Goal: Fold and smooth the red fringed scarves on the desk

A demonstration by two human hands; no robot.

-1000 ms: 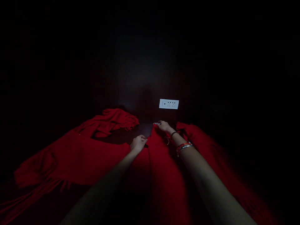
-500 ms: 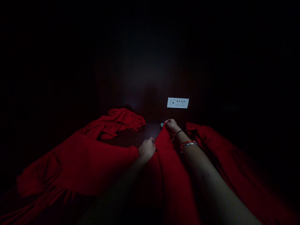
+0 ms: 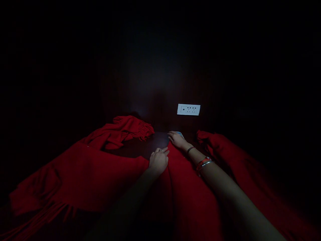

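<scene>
A red scarf [image 3: 193, 187] lies lengthwise in front of me, and its far end is under my right hand [image 3: 177, 140]. That hand rests on the cloth with its fingers stretched out to the left; bracelets circle its wrist. My left hand [image 3: 159, 162], wearing a ring, lies a little nearer on the scarf's left edge, fingers slightly spread and pointing at the right hand. More red fabric [image 3: 105, 177] with long fringe spreads out to the left of it. Just behind my right hand, a flat, pale-edged object [image 3: 180, 134] is partly covered; its kind is unclear.
A crumpled red fringed scarf [image 3: 127, 129] lies at the back left of the dark surface [image 3: 135, 148]. Another red cloth [image 3: 233, 155] runs along the right. A white socket panel [image 3: 188, 109] is on the dark wall behind. The outer areas are too dark to make out.
My right hand has let go of the scarf's raised far corner and now lies flatter on it, slightly to the left. My left hand's fingers have loosened and stretched out. The view has shifted slightly.
</scene>
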